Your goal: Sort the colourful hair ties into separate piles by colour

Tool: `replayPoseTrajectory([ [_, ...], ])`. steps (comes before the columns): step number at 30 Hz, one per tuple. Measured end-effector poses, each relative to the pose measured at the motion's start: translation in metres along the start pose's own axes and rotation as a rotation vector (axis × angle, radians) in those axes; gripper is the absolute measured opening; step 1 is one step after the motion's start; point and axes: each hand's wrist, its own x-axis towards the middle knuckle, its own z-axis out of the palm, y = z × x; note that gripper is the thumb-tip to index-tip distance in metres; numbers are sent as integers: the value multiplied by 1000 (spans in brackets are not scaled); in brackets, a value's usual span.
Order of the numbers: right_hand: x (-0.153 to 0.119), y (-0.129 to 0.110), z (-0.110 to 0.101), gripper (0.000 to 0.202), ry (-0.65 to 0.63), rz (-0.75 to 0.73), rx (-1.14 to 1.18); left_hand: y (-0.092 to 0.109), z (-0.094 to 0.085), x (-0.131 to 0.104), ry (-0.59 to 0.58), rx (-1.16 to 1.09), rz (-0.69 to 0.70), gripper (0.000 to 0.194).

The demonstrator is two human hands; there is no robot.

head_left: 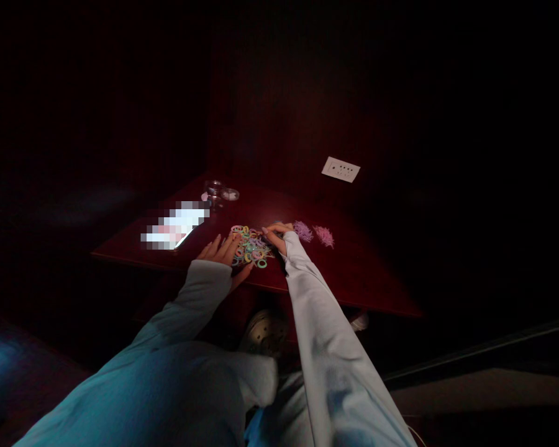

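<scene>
A loose pile of small pastel hair ties, in green, yellow, pink and purple, lies near the front edge of the dark red table. My left hand rests at the pile's left side, fingers outstretched and thumb apart, fingertips touching the nearest ties. At the right side, my right hand has its thumb and fingers bent together in a pinch over the pile's edge; what it holds, if anything, is too small to make out. Just beyond it sit a purple heap and a pink heap of thin strands or bands.
A lit phone or tablet, its screen blurred out, lies on the table's left part. Behind it stand clear round containers and a round lid. A white wall socket is at the back. Surroundings are dark.
</scene>
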Motion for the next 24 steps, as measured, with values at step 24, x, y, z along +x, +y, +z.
replayPoseTrajectory([
  [24, -36, -3, -16, 11, -167, -150, -66, 0, 13, -2, 73, 50, -2, 57],
])
